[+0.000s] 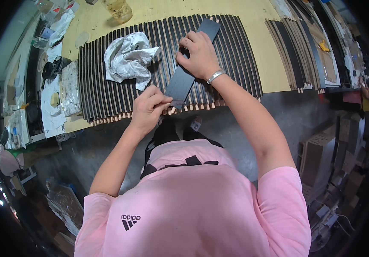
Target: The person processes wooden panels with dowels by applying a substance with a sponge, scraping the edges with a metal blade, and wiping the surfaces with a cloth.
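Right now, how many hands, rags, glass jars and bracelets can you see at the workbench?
Hands: 2, the left hand pinching the near end of a wide black strip and the right hand pressing it onto the row of black slats
Crumpled grey rags: 1
Glass jars: 1
Silver bracelets: 1
Total: 5

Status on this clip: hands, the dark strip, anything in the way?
Left hand pinching near end of dark strip. Right hand pressing strip flat on row of black slats. Crumpled cloth beside, apart from strip.
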A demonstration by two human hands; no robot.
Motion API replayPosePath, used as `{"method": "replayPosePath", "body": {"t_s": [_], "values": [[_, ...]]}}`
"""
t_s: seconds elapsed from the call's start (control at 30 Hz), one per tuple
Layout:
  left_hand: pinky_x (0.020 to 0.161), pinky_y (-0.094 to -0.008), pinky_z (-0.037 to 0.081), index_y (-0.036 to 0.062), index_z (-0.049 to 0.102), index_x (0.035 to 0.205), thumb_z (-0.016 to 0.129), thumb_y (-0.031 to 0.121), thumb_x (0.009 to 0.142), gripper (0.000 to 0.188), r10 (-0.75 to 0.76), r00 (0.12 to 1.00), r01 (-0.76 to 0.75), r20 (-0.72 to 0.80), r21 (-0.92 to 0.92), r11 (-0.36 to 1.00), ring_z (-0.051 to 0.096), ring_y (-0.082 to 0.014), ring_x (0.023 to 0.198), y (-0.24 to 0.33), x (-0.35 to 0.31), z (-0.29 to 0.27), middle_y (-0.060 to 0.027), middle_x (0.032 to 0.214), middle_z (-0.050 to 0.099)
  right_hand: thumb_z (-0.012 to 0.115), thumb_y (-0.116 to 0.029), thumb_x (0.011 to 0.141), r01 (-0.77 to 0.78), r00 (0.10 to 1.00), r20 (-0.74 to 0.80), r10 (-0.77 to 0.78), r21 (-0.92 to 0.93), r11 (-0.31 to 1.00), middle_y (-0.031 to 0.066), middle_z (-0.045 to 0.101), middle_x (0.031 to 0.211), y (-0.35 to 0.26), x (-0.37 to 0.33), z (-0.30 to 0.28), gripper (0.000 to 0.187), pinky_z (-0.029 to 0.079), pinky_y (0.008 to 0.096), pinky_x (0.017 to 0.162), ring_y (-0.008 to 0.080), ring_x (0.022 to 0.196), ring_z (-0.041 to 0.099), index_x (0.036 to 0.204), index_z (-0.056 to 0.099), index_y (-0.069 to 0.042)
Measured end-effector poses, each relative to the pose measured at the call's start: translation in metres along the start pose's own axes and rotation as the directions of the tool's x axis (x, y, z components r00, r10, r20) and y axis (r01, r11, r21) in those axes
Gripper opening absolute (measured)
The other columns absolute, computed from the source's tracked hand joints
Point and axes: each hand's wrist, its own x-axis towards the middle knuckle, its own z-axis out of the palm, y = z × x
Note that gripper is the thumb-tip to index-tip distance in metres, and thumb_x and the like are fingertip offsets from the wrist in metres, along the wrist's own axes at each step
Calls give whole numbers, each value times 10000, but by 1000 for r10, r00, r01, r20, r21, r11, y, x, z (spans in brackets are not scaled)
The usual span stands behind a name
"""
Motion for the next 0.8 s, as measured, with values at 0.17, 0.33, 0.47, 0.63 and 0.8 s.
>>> {"method": "replayPosePath", "body": {"t_s": [0.17, 0.33, 0.47, 0.63, 0.8], "values": [[601, -318, 451, 8, 709, 898, 712, -43, 761, 146, 71, 993, -68, -99, 32, 997, 570, -200, 664, -2, 17, 8, -75, 760, 531, 663, -271, 793, -61, 991, 121, 61, 0, 998, 90, 587, 932, -4, 5, -5, 259, 350, 447, 1083, 267, 988, 586, 939, 673, -58], [624, -304, 442, -7, 710, 905, 709, -62, 737, 177, 110, 993, -114, 31, 169, 979, 568, -193, 714, -1, -5, -11, -75, 779, 534, 675, -245, 772, -35, 998, 55, 33, 21, 999, 91, 574, 907, -4, 7, -1, 230, 390, 430, 1006, 284, 948, 569, 899, 655, -54], [633, -303, 441, -4, 706, 889, 694, -56, 742, 156, 64, 998, -61, -23, 137, 989, 572, -200, 733, 9, -35, -39, -78, 786, 552, 660, -260, 779, -28, 998, 56, 26, 40, 999, 95, 579, 930, -5, 6, 1, 243, 361, 447, 1066, 280, 998, 574, 913, 656, -59], [771, -284, 469, -4, 681, 983, 580, -22, 899, 133, -3, 765, 202, -644, 234, 951, 599, -173, 826, -40, -33, -139, -78, 897, 627, 676, -235, 771, -46, 995, 94, 43, 26, 999, 98, 556, 912, -6, 4, -14, 219, 377, 439, 1047, 288, 963, 561, 885, 636, -53], [832, -328, 479, 33, 700, 1073, 611, 50, 900, 195, -45, 603, 426, -797, 273, 863, 623, -215, 915, -122, -60, -229, -111, 999, 662, 676, -215, 782, -58, 990, 133, 56, 12, 998, 96, 553, 910, -9, 6, -12, 201, 369, 448, 1060, 286, 956, 557, 883, 633, -47]]}}
